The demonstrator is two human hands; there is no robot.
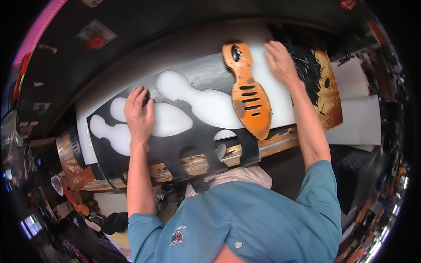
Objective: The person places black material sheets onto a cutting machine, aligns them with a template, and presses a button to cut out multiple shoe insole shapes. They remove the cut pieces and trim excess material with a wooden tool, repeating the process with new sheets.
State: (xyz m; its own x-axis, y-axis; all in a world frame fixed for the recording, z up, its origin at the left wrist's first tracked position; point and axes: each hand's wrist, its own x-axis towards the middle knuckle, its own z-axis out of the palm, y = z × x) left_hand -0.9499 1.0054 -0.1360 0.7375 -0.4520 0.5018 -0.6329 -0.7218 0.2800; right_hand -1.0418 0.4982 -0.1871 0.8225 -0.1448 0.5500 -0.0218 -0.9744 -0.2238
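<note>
Two hands lie flat with fingers spread: left hand (139,115) presses the black sheet (184,144) at centre-left, right hand (280,61) beside the orange sole-shaped cutter (249,97). Several sole shapes are already cut out; uncut sheet remains under the cutter.

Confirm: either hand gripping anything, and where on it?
No grip. Left hand lies flat on the black cut-out sheet between holes; right hand lies flat on the white board beside the orange die.

Black sheet (175,149)'s near edge behind shirt (245,219)
</note>
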